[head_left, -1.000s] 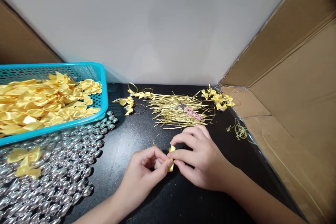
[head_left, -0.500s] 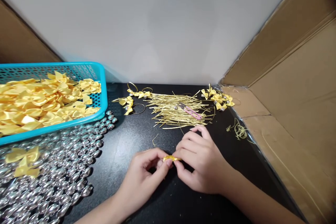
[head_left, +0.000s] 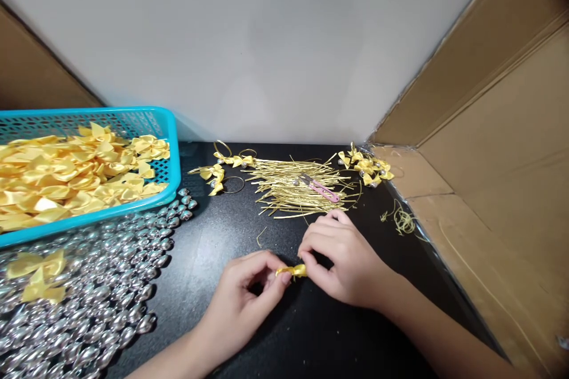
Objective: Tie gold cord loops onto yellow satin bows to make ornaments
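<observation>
Between thumb and fingers, my left hand [head_left: 254, 290] pinches one end of a small yellow ribbon bow [head_left: 299, 271] just above the black table. My right hand [head_left: 340, 257] is closed, thumb against fingertips, right beside the bow's right loop. Whatever it pinches, if anything, is too small to make out. Beyond the hands lies a bundle of gold twist ties [head_left: 288, 189], with pink-handled thread snips [head_left: 322, 189] resting on top.
At left, a blue basket [head_left: 176, 160] holds many yellow bows. Silver beads [head_left: 111, 296] spread before it, with loose bows [head_left: 40, 275] on them. Bows with beads and gold loops [head_left: 367, 167] lie at the back. Tangled thread [head_left: 403, 220] sits near the cardboard wall [head_left: 498, 118].
My right hand has drawn back slightly from the bow, uncovering its right loop, and its fingers have closed into a tighter pinch. The left hand keeps its hold.
</observation>
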Demonstrator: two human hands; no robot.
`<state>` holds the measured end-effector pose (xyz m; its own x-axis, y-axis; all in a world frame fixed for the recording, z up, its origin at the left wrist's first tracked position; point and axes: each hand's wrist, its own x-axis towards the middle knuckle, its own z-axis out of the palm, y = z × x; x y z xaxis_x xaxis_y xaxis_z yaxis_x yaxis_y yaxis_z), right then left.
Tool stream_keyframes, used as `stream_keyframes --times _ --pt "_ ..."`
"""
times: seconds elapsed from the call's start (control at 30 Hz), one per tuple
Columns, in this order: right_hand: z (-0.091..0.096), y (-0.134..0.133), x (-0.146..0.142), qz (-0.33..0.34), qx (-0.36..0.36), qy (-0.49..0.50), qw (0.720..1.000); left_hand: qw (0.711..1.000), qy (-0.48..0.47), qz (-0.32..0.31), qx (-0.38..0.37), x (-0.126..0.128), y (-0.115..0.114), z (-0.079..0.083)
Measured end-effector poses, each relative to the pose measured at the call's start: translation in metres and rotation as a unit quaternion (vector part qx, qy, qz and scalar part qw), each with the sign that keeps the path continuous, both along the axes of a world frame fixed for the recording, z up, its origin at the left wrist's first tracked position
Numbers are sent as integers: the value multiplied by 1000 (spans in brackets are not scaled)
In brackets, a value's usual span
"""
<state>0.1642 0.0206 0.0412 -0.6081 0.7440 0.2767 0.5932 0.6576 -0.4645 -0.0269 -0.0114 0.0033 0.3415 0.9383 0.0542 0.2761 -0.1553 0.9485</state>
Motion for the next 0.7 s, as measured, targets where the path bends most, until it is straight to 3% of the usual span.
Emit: stream_keyframes --times 0.3,0.57,0.7 --pt "-1 14 17 -112 -3 5 994 996 -52 15 65 -1 1 -2" --pt "10 1 5 23 -143 66 987 992 -54 24 108 -1 -1 0" --pt "10 -1 2 44 -145 97 984 993 -83 14 79 -2 -2 -2"
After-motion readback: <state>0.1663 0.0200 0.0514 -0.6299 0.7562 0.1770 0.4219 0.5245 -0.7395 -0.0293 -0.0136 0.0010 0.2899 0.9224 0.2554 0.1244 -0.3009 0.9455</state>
